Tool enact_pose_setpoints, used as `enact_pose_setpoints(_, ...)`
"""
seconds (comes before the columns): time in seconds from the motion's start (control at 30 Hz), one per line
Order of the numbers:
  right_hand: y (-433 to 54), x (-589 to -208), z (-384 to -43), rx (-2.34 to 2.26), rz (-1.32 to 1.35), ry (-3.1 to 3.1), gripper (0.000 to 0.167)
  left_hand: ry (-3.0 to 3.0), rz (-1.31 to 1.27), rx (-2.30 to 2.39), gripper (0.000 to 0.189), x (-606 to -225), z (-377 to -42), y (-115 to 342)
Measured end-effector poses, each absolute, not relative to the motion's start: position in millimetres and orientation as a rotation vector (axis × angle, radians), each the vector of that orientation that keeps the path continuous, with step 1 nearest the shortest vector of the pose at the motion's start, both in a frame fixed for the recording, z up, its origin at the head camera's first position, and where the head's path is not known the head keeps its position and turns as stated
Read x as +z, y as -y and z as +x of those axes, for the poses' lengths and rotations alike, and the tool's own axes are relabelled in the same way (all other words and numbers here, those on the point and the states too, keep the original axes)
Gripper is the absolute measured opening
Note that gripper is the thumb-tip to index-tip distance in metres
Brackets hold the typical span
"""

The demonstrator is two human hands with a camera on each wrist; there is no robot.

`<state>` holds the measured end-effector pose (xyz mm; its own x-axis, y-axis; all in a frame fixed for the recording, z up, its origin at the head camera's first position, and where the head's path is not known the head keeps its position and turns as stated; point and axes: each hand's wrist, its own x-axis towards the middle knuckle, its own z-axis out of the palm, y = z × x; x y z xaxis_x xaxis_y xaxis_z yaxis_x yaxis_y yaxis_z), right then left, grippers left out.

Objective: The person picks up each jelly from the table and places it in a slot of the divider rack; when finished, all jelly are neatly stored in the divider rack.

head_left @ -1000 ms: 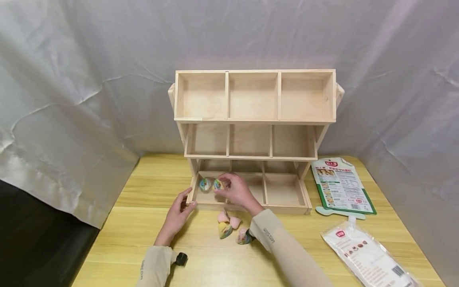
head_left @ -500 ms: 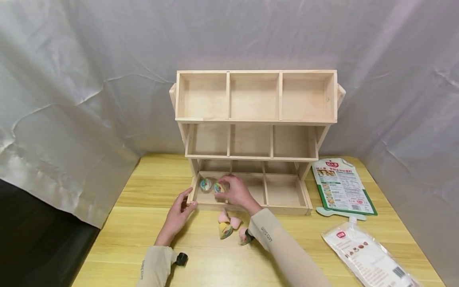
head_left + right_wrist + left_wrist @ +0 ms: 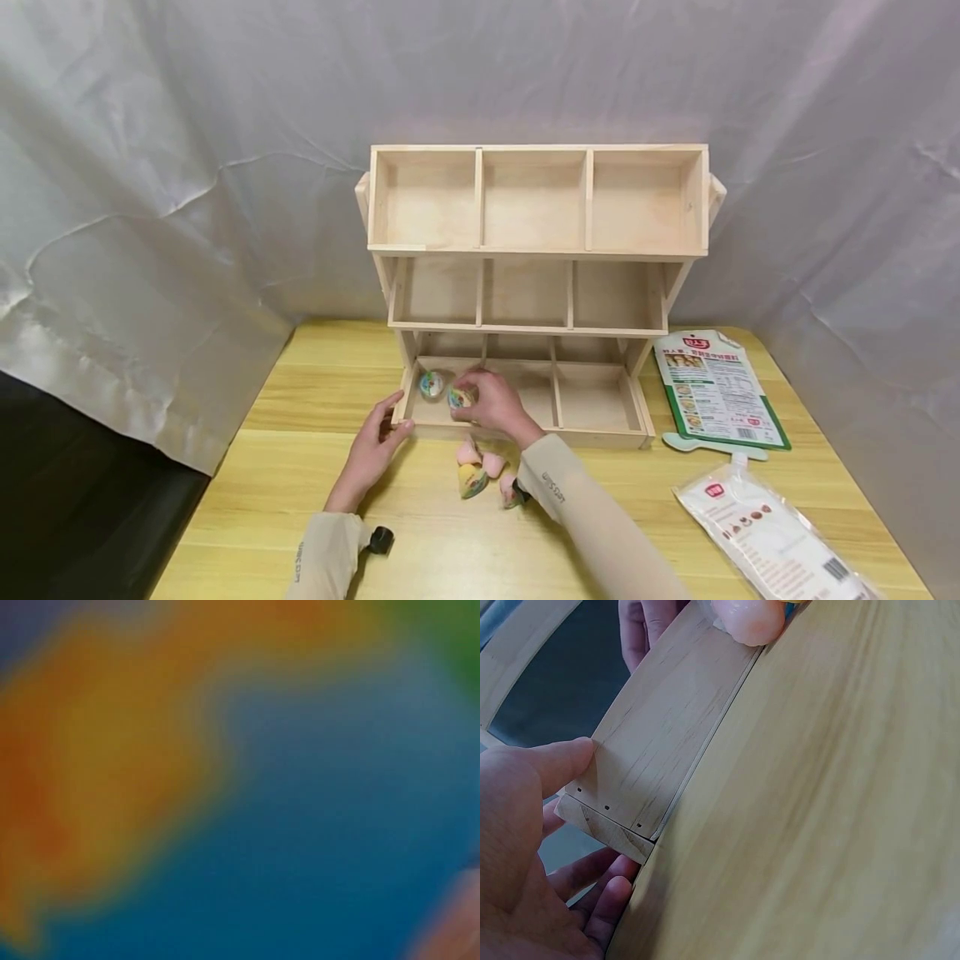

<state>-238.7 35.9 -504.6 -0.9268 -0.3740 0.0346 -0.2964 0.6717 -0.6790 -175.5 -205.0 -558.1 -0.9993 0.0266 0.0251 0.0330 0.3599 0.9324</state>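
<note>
In the head view, my right hand point(image 3: 497, 407) pinches a small jelly cup point(image 3: 461, 398) with a colourful printed lid over the bottom row's left compartment. A second jelly cup point(image 3: 431, 384) stands lid up beside it. My left hand point(image 3: 371, 447) holds the front left corner of the wooden shelf rack point(image 3: 517, 436). In the left wrist view, the thumb lies on the front board point(image 3: 649, 742) and the other fingers reach round the side. Blurred orange and blue fill the right wrist view, with a bit of skin at the lower right.
Several jelly cups, pink ones point(image 3: 492, 464) and a yellow one point(image 3: 472, 482), lie tipped before the rack. At the right are a green-and-white food pouch point(image 3: 720, 387), a pale spoon point(image 3: 712, 447) and a clear-edged spouted pouch point(image 3: 772, 533). Grey curtains point(image 3: 187, 167) surround the table.
My right hand has lowered the jelly cup slightly toward the front of the left compartment, turning its lid a little. My left hand has stayed on the rack's corner.
</note>
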Motion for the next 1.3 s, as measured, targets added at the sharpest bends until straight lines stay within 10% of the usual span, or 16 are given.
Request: enact_pose_setpoints(1.3, -45, -495, -239, -1.039, -0.631, -2.752, 0.053, 2.598, -0.054, -1.747, 0.061, -555, -175, 204)
